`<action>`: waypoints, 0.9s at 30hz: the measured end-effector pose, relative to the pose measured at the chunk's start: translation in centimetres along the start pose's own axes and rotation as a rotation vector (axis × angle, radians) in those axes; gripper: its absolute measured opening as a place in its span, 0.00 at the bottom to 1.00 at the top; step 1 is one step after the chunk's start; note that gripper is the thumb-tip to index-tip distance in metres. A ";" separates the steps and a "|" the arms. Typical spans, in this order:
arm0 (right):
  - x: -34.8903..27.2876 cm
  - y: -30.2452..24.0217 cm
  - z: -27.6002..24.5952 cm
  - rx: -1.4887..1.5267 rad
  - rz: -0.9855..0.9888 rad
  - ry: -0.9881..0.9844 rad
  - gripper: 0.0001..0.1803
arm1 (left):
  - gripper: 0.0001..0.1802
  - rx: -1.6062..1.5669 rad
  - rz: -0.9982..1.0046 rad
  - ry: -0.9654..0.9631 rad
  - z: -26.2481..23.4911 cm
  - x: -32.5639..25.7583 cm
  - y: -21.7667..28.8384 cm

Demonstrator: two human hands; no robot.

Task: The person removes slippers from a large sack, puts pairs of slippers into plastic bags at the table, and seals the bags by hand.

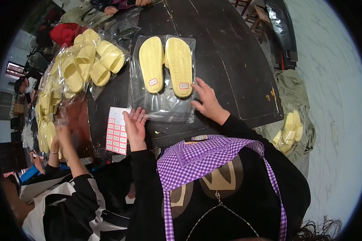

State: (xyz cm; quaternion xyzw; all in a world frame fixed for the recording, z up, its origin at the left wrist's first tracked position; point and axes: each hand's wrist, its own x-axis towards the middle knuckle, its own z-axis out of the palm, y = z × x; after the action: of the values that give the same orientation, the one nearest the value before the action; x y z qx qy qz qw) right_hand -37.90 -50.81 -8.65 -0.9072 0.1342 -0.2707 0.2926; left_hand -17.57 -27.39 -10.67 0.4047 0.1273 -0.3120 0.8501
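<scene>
A pair of pale yellow slippers [151, 60] lies soles up on the dark table, with a small red-bordered sticker [184, 85] on each heel. They lie with a clear plastic bag [169, 110], whose mouth end points toward me; I cannot tell whether film covers the soles. My right hand [208, 102] is open at the bag's right edge, its fingertips near the right slipper's heel. Palm up, my left hand [136, 126] is open by the bag's near left corner, beside and partly over a white sheet of red-bordered stickers [116, 138]. The sheet's top rows look peeled off.
Many bagged yellow slippers [74, 74] are heaped on the left. A co-worker's blurred hands [62, 140] are close on my left, and another person's hands [110, 10] show at the far edge. More slippers [291, 128] lie on green cloth to the right, near a wooden stool [260, 17].
</scene>
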 end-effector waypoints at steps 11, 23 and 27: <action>14.2 -6.6 -0.3 0.038 -0.460 -0.134 0.33 | 0.10 0.504 0.385 -0.045 2.0 -0.2 0.4; 24.9 -12.0 6.3 -0.393 -0.679 -1.153 0.16 | 0.06 0.832 0.840 -0.347 7.2 -3.9 3.3; 27.3 -9.3 5.1 0.023 -0.596 -1.034 0.09 | 0.15 0.706 0.646 -0.333 9.4 -5.0 5.2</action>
State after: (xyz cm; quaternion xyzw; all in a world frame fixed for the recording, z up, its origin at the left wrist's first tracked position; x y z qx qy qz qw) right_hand -11.90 -52.05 4.73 -0.9166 -0.2890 0.1341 0.2414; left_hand -18.42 -29.97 0.86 0.6308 -0.2547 -0.1175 0.7235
